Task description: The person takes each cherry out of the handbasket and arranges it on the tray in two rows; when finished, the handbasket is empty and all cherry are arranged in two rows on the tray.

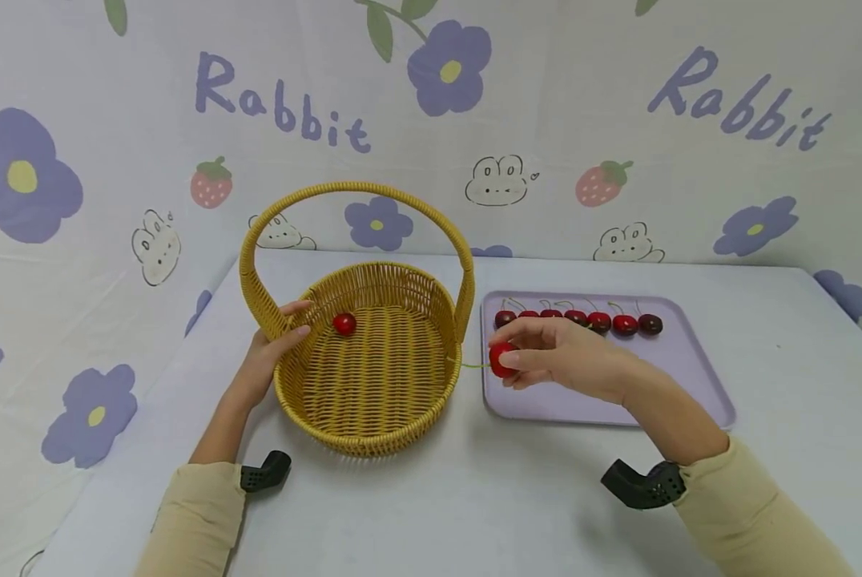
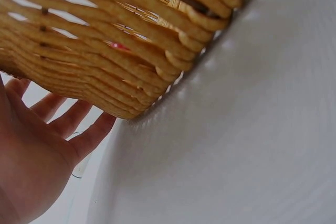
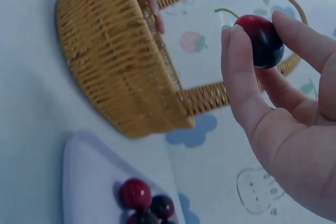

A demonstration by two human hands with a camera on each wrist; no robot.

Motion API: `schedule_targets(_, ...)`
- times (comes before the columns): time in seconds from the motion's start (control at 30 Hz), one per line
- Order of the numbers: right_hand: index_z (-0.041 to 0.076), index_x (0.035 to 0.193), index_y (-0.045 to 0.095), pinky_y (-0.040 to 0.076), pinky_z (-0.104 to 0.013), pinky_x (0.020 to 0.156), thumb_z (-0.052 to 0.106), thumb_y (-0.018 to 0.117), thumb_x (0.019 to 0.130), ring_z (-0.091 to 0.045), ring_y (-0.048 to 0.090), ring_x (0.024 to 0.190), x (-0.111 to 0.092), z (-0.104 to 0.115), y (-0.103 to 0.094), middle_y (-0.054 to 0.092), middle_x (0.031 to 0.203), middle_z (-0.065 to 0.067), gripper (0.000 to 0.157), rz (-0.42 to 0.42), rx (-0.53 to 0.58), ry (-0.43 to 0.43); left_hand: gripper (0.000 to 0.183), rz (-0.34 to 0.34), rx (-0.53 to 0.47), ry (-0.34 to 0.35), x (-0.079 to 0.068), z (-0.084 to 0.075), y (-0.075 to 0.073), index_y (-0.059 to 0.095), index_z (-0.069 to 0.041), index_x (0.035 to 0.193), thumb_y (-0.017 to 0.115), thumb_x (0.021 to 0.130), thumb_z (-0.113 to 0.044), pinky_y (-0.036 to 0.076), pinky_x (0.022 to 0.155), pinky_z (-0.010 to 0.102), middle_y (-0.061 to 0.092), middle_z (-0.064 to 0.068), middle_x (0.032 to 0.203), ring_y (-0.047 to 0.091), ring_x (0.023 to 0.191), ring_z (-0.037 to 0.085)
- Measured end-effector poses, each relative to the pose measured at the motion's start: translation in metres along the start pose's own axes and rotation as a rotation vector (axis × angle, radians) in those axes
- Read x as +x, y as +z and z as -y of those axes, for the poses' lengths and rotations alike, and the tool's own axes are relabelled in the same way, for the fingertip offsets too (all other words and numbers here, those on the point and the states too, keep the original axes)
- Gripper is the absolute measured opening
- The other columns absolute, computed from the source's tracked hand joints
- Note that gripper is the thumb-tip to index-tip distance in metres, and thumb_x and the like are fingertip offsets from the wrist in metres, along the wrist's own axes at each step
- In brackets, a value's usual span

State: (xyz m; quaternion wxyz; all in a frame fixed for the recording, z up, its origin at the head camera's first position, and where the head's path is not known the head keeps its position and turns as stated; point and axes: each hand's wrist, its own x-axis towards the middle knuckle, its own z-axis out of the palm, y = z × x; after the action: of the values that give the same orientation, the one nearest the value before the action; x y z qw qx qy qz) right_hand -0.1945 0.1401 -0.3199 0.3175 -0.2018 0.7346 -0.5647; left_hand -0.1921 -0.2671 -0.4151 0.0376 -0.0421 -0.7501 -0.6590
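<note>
A yellow woven basket [image 1: 373,433] with a tall arched handle stands on the table, one red cherry [image 1: 344,324] lying inside near its left wall. At the left side of the rim my left hand [image 1: 263,357] grips the basket beside the handle's foot. In the left wrist view, fingers [image 2: 92,132] of that hand lie against the woven wall. Between the basket and the tray, my right hand [image 1: 561,357] pinches another cherry [image 3: 261,40] with thumb and fingertips. Its thin green stem [image 1: 474,366] points left, overlapping the basket's right rim in the head view.
On the right lies a pale purple tray [image 1: 690,393], where several dark red cherries [image 1: 624,324] with stems stand in a row along the back. Behind the table hangs a white cloth [image 1: 546,96] printed with flowers and rabbits. Each sleeve carries a black wrist device [image 1: 643,485].
</note>
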Motion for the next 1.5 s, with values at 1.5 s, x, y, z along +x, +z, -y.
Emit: schedule_targets(1.5,0.014,0.112,0.056,0.050,-0.028,0.085,0.007,0.051,0.098,-0.016,0.063,0.098,-0.077,-0.119,-0.115,0.056,0.109,-0.003,0.016,-0.277,0.482,0.090,0.049,-0.001,0.003,0.006,-0.001,0.000,0.001,0.039,-0.001,0.141,0.050,0.097,-0.018,0.024,0.107,0.042,0.035,0.014,0.147,0.034,0.132,0.029)
